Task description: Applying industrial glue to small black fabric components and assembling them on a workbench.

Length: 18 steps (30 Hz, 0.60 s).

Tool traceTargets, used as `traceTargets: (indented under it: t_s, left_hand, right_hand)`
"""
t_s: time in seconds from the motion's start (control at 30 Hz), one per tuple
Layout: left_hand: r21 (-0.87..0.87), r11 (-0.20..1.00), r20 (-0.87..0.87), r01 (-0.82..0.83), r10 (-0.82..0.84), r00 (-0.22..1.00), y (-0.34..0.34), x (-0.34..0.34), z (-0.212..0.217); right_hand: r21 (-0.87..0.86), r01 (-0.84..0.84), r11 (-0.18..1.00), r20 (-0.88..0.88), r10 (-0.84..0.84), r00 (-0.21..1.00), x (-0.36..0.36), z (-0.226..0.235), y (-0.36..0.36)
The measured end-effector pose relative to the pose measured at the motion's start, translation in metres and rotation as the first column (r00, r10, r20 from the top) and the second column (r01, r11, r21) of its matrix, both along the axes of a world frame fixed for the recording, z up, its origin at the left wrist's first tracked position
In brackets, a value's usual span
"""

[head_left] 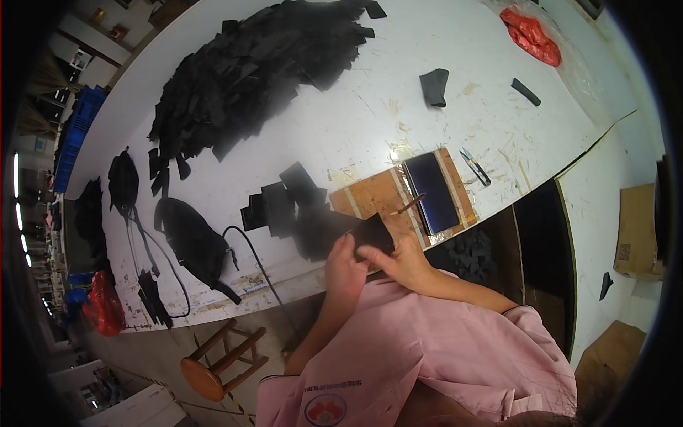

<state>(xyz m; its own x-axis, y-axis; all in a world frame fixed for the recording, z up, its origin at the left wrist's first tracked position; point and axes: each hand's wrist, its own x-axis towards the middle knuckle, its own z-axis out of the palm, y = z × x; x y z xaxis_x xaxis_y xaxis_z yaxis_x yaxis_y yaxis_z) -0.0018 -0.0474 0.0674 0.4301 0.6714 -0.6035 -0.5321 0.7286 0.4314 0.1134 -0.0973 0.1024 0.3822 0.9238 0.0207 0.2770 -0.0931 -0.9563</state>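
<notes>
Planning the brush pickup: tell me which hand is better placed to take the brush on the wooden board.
Right, probably. The right hand lies just below the brush on the wooden board; the left hand is farther, gripping the black piece.

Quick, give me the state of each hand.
Left hand: closed on the black piece.
Right hand: closed on the same black piece.

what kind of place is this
Probably a small workshop where black fabric or leather pieces are assembled by hand: a big pile of black cut pieces on a long white worktable, small scissors, and a wooden stool.
</notes>
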Motion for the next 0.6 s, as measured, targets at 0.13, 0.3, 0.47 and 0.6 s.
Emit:
traceTargets:
  t_s: [0.13, 0.3, 0.47, 0.6]
  left_hand:
    - [0.116, 0.975, -0.353, 0.192, -0.140, 0.925, -0.009, 0.000, -0.006]
    - [0.362, 0.887, -0.433, 0.285, -0.111, 0.895, -0.005, 0.005, 0.030]
    - [0.337, 0.855, -0.485, 0.394, -0.200, 0.851, 0.000, 0.010, 0.050]
    - [0.295, 0.840, -0.473, 0.455, -0.286, 0.833, 0.004, 0.010, 0.047]
  right_hand:
    - [0.099, 0.016, 0.995, 0.405, -0.055, 0.913, 0.006, -0.006, -0.005]
    - [0.060, -0.079, 0.995, 0.592, 0.028, 0.805, 0.015, -0.016, -0.016]
    - [0.066, -0.115, 0.991, 0.713, 0.034, 0.700, 0.019, -0.015, -0.015]
    - [0.043, -0.146, 0.988, 0.739, 0.067, 0.671, 0.024, -0.015, -0.013]
